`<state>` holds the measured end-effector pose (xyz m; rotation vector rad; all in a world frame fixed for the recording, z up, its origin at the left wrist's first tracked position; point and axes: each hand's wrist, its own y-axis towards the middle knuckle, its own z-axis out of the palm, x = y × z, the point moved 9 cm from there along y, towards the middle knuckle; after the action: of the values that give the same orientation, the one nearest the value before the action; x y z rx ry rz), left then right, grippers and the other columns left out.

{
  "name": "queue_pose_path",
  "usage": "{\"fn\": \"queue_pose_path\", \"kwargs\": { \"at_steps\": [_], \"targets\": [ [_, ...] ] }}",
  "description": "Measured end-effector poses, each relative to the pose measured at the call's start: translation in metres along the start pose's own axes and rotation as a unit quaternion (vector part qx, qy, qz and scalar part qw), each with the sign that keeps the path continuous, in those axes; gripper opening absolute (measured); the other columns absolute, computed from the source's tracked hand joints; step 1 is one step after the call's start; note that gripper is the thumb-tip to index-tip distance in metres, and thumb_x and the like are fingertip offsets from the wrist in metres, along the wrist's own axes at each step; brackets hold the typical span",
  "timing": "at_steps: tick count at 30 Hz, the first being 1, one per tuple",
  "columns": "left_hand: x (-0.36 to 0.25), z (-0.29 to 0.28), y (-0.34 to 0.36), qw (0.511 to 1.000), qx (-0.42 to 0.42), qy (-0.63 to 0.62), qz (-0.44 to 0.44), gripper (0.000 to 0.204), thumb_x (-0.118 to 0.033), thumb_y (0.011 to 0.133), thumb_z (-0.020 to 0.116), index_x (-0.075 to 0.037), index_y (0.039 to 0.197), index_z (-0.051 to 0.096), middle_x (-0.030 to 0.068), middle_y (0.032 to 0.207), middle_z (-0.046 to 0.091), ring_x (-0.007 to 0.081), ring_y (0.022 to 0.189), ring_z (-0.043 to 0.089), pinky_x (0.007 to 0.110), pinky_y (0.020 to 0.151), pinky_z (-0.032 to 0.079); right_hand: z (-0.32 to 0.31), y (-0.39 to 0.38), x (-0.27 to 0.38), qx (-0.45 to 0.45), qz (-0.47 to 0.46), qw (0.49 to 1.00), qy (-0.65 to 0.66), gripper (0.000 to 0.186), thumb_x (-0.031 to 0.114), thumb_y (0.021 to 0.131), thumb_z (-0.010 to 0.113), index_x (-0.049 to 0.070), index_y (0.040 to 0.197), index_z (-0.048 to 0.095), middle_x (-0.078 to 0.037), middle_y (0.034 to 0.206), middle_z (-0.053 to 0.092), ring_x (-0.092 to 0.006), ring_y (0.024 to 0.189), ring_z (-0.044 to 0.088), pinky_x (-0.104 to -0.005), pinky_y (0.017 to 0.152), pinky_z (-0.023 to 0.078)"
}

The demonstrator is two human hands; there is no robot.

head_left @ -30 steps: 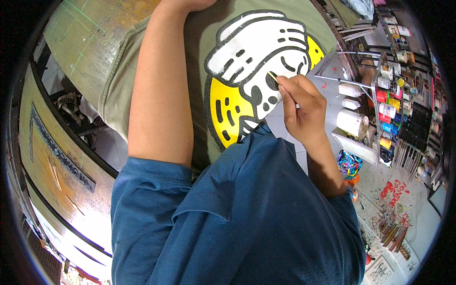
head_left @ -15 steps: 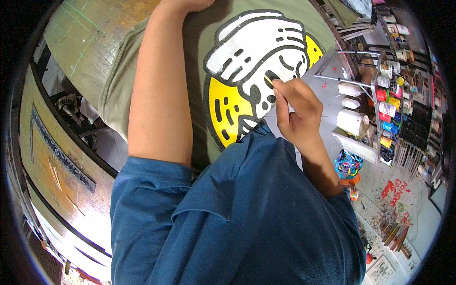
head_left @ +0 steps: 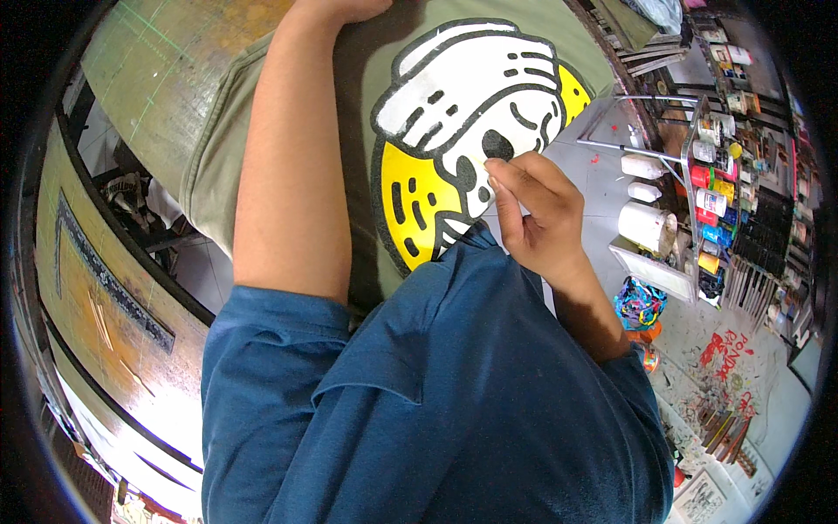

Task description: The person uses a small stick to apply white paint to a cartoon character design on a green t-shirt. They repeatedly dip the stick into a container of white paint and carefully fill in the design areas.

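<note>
On the green work table point(head_left: 175, 96) lies an olive-green T-shirt point(head_left: 367, 105), spread flat, with a big painted cartoon figure point(head_left: 471, 131) on it in white with black outlines against a yellow disc. Seen from the head camera, the person's right hand point(head_left: 537, 218) sits at the lower right edge of that figure, fingers point(head_left: 511, 188) pinched close together at the white paint just under a black oval; whatever thin tool they may be pinching is hidden by the fingers, so I cannot tell what the grip has hold of. The left forearm point(head_left: 288, 175) stretches up across the shirt, and the left hand point(head_left: 345, 9) lies at the shirt's top edge (mostly cut off by the picture's rim, so its grip cannot be told). A blue sleeve and shirt front point(head_left: 436, 393) fill the lower middle. Off to the right stand white pots point(head_left: 644, 223) and a rack of small coloured paint bottles point(head_left: 711, 201), with a paint-spattered white surface point(head_left: 742, 367) below them.
</note>
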<state>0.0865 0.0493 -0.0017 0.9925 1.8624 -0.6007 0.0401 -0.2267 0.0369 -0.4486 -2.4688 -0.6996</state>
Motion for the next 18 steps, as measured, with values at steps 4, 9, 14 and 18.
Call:
{"fn": "queue_pose_path", "kwargs": {
  "at_steps": [4,9,14,18],
  "targets": [
    [0.005,0.0,0.003,1.0,0.001,-0.012,0.002,0.017,-0.009,0.075,0.087,-0.004,0.085,0.074,0.0038,0.077,0.073,0.0115,0.072,0.068,0.027,0.065,0.052,-0.004,0.002,-0.006,-0.003,0.019,0.999,-0.039,0.024,-0.008,0.083,0.068,0.0,0.105,0.071,-0.014,0.081,0.064,-0.0279,0.069,0.063,-0.0336,0.062,0.05],
    [-0.005,-0.004,-0.005,1.0,-0.008,-0.006,0.0,0.018,-0.01,0.074,0.088,-0.004,0.085,0.074,0.003,0.076,0.073,0.0114,0.071,0.067,0.027,0.066,0.051,0.001,0.003,-0.001,0.024,0.007,0.999,-0.031,0.025,-0.01,0.084,0.069,-0.001,0.107,0.073,-0.014,0.082,0.066,-0.0247,0.069,0.065,-0.03,0.062,0.051],
    [-0.007,-0.004,-0.006,1.0,-0.003,0.004,0.011,0.019,-0.011,0.074,0.088,-0.004,0.086,0.074,0.003,0.077,0.073,0.0114,0.072,0.067,0.027,0.067,0.051,-0.003,0.001,-0.008,-0.014,0.033,0.998,-0.049,0.025,-0.009,0.084,0.069,-0.001,0.107,0.073,-0.014,0.083,0.067,-0.0234,0.07,0.065,-0.0295,0.062,0.051],
    [-0.009,-0.005,-0.008,1.0,-0.005,0.01,0.003,0.02,-0.012,0.074,0.088,-0.004,0.087,0.074,0.0032,0.078,0.073,0.0117,0.072,0.067,0.027,0.068,0.052,0.001,0.003,-0.001,0.008,0.014,0.999,-0.029,0.023,-0.008,0.086,0.069,-0.001,0.107,0.073,-0.014,0.084,0.068,-0.0226,0.068,0.066,-0.0291,0.061,0.051]
  ]
}}
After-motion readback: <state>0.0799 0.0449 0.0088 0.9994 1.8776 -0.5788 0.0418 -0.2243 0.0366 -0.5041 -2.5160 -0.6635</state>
